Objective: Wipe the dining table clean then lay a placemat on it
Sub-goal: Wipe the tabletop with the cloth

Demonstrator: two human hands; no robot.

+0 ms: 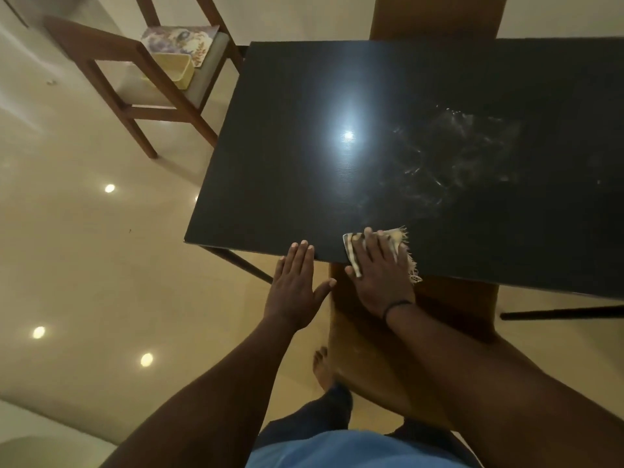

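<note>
A dark glossy dining table [304, 96] fills the upper right of the head view. White smears [466, 157] spread over its right half. My right hand [378, 275] lies flat on a pale fringed cloth [398, 238] at the table's near edge. My left hand [297, 282] is flat with its fingers together, the fingertips resting on the near edge just left of the cloth. A floral placemat [179, 37] lies on the seat of a wooden chair [111, 62] at the far left.
A yellow tray-like container [172, 70] sits on the same chair seat beside the placemat. A wooden chair [388, 349] stands under the table's near edge in front of me. Another chair back [435, 15] rises beyond the far edge. Shiny beige floor [84, 265] lies to the left.
</note>
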